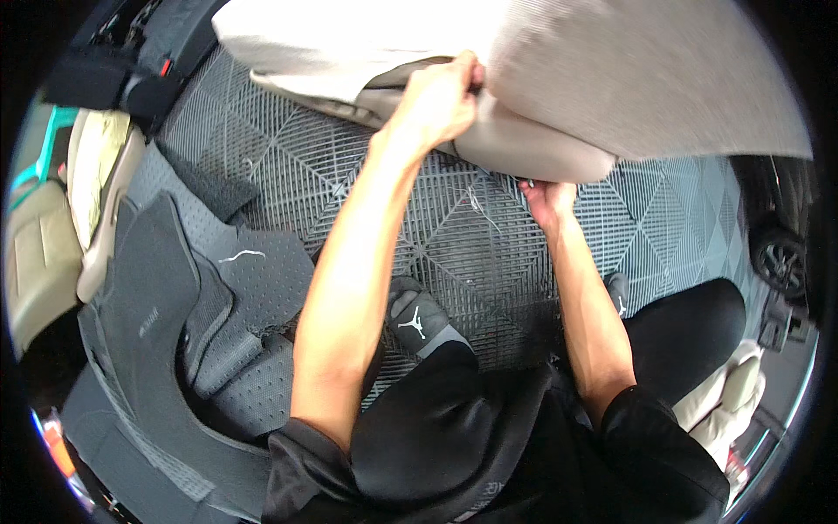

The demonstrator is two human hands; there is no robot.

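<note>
A car seat [532,144] with a smooth beige surface lies across the top of the view, with a pale ribbed seat cover [646,70] over much of it. My left hand [441,94] is closed on the cover's edge at a dark gap between the fabric and the beige surface. Below the seat's near edge, my right hand [552,203] has its fingers curled up against the underside. The seat hides most of those fingers, so what they hold cannot be made out.
Grey slatted floor tiles [471,253] lie under the seat. Dark carpet pieces [157,288] are heaped at my left. Another beige car seat [44,253] stands beyond them. A dark vehicle's wheel [779,262] shows at far right, and beige seat parts [729,393] lie at lower right.
</note>
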